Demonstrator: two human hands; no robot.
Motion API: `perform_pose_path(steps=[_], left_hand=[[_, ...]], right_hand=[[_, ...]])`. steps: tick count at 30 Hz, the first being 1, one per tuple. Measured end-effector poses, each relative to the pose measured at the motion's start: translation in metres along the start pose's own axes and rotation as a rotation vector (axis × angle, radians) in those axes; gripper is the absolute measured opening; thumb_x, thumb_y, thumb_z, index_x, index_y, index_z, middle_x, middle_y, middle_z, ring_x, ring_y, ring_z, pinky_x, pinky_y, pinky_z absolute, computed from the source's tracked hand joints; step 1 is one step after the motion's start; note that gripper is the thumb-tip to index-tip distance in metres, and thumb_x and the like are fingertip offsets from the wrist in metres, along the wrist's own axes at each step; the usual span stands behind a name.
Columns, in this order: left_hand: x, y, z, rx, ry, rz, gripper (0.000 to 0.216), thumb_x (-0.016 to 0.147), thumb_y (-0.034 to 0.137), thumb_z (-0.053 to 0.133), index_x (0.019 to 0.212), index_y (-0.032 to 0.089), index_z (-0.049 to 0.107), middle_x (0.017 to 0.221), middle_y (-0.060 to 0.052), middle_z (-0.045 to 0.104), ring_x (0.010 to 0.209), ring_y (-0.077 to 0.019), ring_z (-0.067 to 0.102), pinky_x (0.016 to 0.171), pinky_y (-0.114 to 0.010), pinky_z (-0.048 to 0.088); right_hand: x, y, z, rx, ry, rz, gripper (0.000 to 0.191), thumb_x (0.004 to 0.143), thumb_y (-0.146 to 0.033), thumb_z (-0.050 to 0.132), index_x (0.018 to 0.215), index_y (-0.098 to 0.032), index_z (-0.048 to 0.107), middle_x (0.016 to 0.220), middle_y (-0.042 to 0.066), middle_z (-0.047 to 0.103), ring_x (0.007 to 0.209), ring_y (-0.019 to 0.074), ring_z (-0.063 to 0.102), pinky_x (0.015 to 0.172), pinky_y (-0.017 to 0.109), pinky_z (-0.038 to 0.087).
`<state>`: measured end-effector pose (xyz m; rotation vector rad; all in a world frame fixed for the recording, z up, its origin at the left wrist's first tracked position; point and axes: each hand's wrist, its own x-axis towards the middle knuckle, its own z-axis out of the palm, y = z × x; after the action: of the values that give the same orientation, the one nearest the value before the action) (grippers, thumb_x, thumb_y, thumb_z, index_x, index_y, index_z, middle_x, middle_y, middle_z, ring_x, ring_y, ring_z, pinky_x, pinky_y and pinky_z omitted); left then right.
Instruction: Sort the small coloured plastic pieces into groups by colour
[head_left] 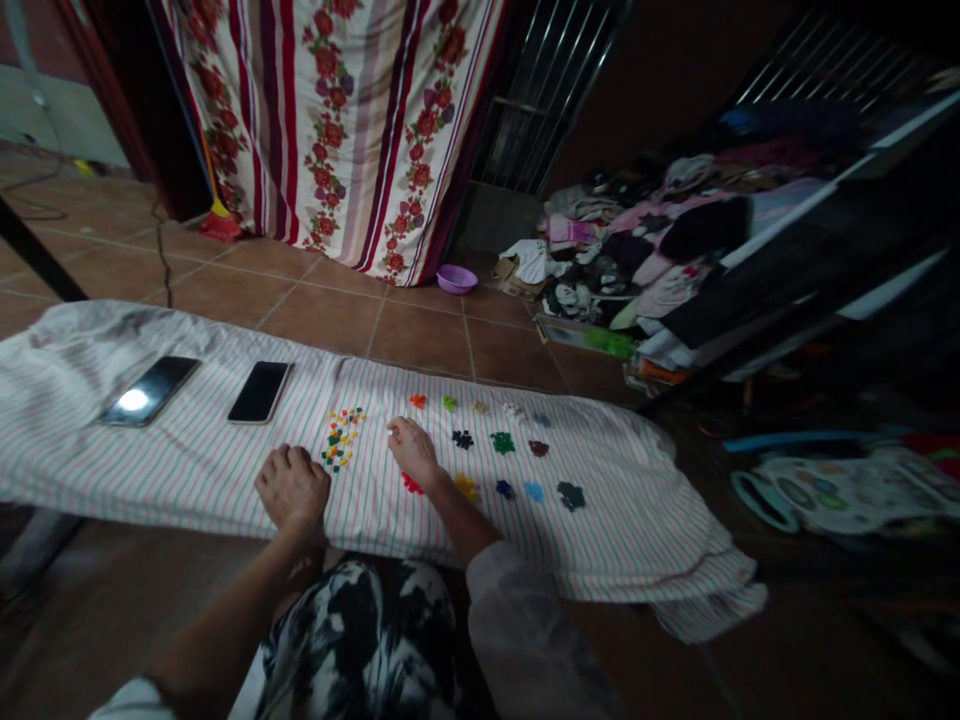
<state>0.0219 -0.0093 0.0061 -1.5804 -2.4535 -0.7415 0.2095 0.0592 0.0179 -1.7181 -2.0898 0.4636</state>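
We find mixed pieces (343, 437) on the counter (622, 470) between the curled left hand (294, 488), its grip unclear, and the right hand (414, 450), apparently pinching a pale piece (391, 430). We judge all light, stiff; grip opposite edges.

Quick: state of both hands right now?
Left hand: curled closed on the striped cloth; contents can't be told.
Right hand: pinched closed, apparently holding a small white piece.

I sit in what looks like a home, where a floral curtain (337, 130) hangs above a tiled floor (420, 330), a purple basin (457, 280) rests near its hem and clothes (660, 225) lie heaped nearby.
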Motion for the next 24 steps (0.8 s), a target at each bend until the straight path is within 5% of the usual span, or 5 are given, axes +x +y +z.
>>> perform_pose_path(steps=[24], left_hand=[[-0.001, 0.003, -0.003, 0.018, -0.018, -0.027, 0.026, 0.082, 0.027, 0.042, 0.098, 0.015, 0.059, 0.111, -0.015, 0.058, 0.108, -0.0294, 0.048, 0.088, -0.042, 0.033]], right_hand=[[-0.027, 0.110, -0.067, -0.052, 0.243, 0.197, 0.028, 0.081, -0.011, 0.048, 0.097, -0.020, 0.068, 0.090, 0.004, 0.065, 0.081, 0.0148, 0.058, 0.077, 0.024, 0.042]])
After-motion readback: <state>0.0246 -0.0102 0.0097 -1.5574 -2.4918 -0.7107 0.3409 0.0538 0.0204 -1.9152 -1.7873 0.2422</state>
